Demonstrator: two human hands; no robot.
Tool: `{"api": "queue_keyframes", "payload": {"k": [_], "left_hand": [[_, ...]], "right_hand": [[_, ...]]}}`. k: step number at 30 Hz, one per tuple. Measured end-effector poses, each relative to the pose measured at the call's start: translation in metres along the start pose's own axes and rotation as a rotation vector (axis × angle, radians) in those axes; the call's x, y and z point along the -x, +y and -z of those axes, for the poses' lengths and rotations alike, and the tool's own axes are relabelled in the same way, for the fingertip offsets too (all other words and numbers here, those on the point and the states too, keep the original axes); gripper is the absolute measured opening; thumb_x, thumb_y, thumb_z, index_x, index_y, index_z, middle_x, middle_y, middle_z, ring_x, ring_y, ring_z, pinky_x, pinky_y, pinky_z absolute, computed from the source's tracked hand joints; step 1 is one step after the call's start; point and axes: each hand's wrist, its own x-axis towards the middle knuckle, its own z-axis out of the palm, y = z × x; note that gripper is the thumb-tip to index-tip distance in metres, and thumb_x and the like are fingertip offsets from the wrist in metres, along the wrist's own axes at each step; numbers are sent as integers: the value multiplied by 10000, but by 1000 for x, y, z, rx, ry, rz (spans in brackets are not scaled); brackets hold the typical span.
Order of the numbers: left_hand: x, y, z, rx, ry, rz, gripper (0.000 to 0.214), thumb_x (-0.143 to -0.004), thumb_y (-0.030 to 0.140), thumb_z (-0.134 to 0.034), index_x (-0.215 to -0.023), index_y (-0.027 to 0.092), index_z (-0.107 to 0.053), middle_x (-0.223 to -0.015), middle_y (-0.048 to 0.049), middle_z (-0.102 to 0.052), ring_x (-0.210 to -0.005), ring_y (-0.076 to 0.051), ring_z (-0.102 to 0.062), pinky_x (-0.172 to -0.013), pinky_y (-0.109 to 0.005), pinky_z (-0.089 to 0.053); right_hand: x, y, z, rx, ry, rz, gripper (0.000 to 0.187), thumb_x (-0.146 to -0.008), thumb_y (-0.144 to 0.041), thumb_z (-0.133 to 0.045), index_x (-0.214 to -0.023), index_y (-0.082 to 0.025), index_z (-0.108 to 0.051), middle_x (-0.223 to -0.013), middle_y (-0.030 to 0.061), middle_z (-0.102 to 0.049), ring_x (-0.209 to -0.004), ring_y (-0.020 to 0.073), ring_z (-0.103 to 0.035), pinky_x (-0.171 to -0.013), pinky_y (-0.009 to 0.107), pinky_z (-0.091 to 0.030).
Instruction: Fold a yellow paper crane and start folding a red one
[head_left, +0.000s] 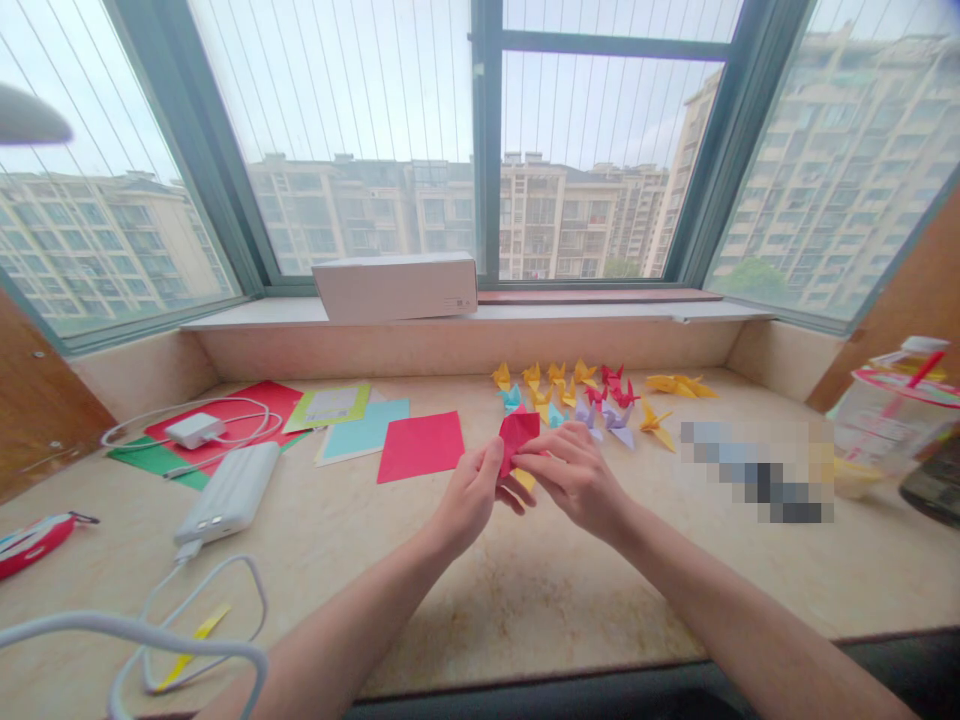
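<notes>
A partly folded red origami paper is held up above the counter between both hands. My left hand grips it from the left, thumb in front and fingers behind. My right hand pinches its right lower edge with closed fingertips. Just beyond the hands stand several folded paper cranes: yellow ones, red ones and lilac ones. A light-blue crane is partly hidden behind the red paper. To the left of my left hand lies a flat red paper square.
Light-blue sheets, a yellow-green packet and larger red and green sheets lie left. Nearer are a white power bank, looping white cables and a red-and-white object. A plastic cup stands right; a white box sits on the sill.
</notes>
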Motion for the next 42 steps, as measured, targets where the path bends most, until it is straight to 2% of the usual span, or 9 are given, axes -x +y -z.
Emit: {"api": "queue_keyframes", "payload": {"k": [5,9,17,22,26,32,34,37,42], "left_hand": [[2,1,-1,17,-28,3,538,-872,665,-460,-868,135,-553,-633,-32,-634,-532,-185,-672,-475,-259,-506],[3,3,-1,4,-59,-2,512,-877,651,-464,-946,150,-550,-729,-28,-635,-559,-182,-681,-436,-249,-511],[3,7,-2,-65,-77,-14,518,-910,587,-452,-1227,183,-521,-991,-89,-645,-597,-166,-690,-406,-244,-534],[2,4,1,-121,-72,-6,501,-905,553,-491,-1228,171,-514,-966,-88,-640,-624,-170,-689,-423,-245,-548],[1,-1,3,-174,-89,-17,475,-906,488,-532,-1277,198,-475,-1090,-108,-624,-657,-162,-694,-435,-236,-552],[0,-4,3,-212,-92,-6,384,-907,410,-537,-1222,197,-489,-1150,-115,-617,-627,-142,-691,-422,-218,-533],[-1,-5,3,-221,-61,-10,356,-902,393,-544,-1190,190,-491,-1146,-117,-621,-608,-134,-687,-423,-212,-525],[-2,-7,3,-197,-20,-23,408,-892,394,-571,-1227,195,-448,-1119,-119,-640,-590,-134,-684,-431,-217,-521],[-2,-8,5,-91,46,15,700,-855,423,-646,-1418,233,-275,-1106,-131,-662,-604,-156,-692,-481,-264,-550]], "right_hand": [[-2,-5,-6,-112,146,-91,116,-909,-210,-624,-925,-262,-726,-910,43,-750,-838,205,-667,-852,406,-448],[-3,-8,-9,-240,247,-200,64,-872,-248,-674,-844,-265,-729,-907,55,-738,-865,222,-669,-804,400,-496],[-7,-11,-7,-500,263,-345,46,-855,-238,-688,-827,-247,-723,-993,69,-721,-987,233,-668,-891,419,-509],[-10,-13,-5,-537,196,-427,101,-846,-239,-683,-752,-224,-715,-1005,78,-715,-990,234,-662,-921,420,-493],[-10,-12,-5,-568,161,-490,133,-852,-243,-662,-734,-209,-713,-949,71,-724,-965,225,-667,-907,383,-496],[-6,-4,-12,-489,272,-603,166,-920,-313,-559,-906,-199,-679,-866,58,-732,-802,209,-691,-759,340,-542],[-4,-2,-14,-411,295,-601,168,-934,-326,-535,-938,-203,-650,-853,56,-727,-774,209,-688,-715,330,-544],[-1,-2,-15,-270,289,-499,130,-942,-298,-524,-959,-217,-623,-879,54,-721,-799,211,-683,-726,330,-539],[2,-4,-16,-201,153,-256,134,-958,-230,-491,-1043,-228,-594,-1019,76,-713,-943,227,-679,-830,361,-529]]}}
